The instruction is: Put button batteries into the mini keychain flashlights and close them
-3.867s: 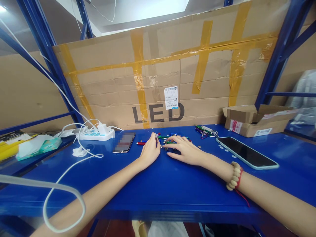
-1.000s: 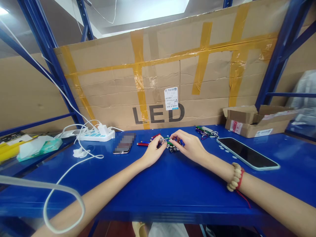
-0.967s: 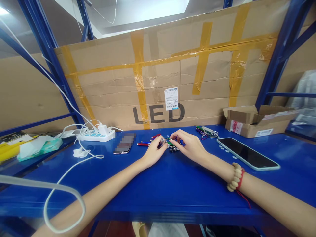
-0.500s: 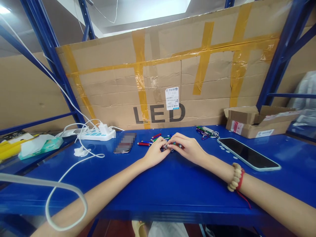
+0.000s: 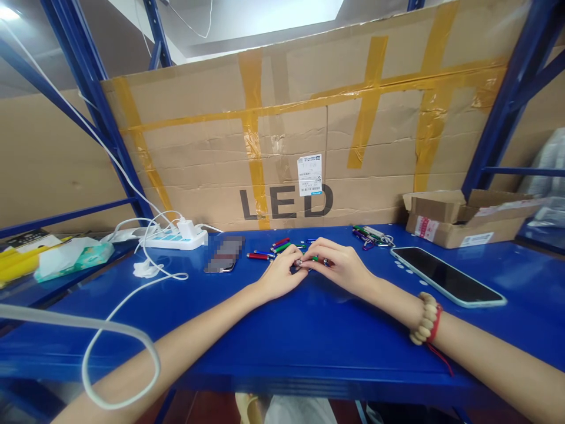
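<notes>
Left hand (image 5: 282, 275) nearly closed, thumb and fingers pinching a small shiny part (image 5: 298, 263). Right hand (image 5: 346, 265) curled, fingertips apparently nipped onto it too. Part sits between them, toward the tabletop (image 5: 282, 341)'s back edge; fingers hide most of it. Main risk: tiny grip slips, part drops. Loose red tube (image 5: 257, 256) just beside left hand could get knocked and roll.

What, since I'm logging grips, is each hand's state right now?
Left hand: closed, holding a small silvery, metallic-looking piece, mostly hidden.
Right hand: at the same piece; whether closed on it cannot be told.
</notes>
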{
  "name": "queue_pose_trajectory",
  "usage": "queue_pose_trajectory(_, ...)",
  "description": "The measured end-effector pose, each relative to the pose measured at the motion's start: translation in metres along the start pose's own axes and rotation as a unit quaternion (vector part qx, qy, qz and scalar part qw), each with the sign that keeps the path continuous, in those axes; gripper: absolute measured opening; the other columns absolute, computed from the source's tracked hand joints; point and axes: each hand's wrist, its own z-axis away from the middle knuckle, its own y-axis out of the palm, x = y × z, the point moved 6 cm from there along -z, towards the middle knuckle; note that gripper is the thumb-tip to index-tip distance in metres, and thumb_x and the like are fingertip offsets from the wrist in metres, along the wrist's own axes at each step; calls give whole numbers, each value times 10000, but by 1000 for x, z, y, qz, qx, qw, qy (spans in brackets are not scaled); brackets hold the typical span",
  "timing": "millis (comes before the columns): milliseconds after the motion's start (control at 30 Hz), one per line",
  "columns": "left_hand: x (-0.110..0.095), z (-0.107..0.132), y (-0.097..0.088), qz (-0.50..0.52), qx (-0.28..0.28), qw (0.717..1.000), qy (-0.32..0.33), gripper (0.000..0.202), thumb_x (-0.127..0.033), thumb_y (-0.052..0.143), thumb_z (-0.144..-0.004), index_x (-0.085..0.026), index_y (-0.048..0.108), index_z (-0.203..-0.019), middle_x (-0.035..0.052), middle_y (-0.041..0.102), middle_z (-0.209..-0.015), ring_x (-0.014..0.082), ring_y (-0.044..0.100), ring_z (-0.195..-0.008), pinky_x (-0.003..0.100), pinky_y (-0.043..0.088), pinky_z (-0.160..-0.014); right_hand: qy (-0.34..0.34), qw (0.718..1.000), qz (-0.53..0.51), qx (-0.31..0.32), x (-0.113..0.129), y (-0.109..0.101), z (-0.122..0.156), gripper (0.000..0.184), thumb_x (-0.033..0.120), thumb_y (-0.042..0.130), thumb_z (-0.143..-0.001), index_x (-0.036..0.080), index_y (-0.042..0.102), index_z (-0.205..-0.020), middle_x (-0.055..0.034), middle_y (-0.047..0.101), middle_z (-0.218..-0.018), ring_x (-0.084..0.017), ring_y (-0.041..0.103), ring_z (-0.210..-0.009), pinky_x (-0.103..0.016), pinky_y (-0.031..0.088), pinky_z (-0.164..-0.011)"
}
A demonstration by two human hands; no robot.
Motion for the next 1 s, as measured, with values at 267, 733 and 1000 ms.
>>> queue_pose_trajectory(267,-2,1,2,14,-2,1000,20,98,-136,481,-780,-179,528,-706,19,481,-802,165,498,-775,277,413,-696,-28,999,15,-4,1,0,0,249,345,461,-916,200,651,-847,-47,651,-883,-121,615,-729,-209,466,-588)
queue_pose_trajectory(733,2,1,-5,49,-44,998,20,167,-163,478,-772,-192,377,-643,-8,411,-723,138,430,-681,248,356,-613,-144,977,149,-51,17,-5,2,236,321,480,-920,218,692,-903,-4,699,-863,-73,637,-670,-163,433,-524)
queue_pose_trajectory(1000,-1,1,-4,55,-37,997,26,145,-144,458,-774,-188,379,-660,-13,396,-718,137,421,-684,255,345,-632,-178,960,183,-113,22,-11,3,194,278,527,-899,220,710,-876,6,700,-828,-43,592,-561,-151,408,-486)
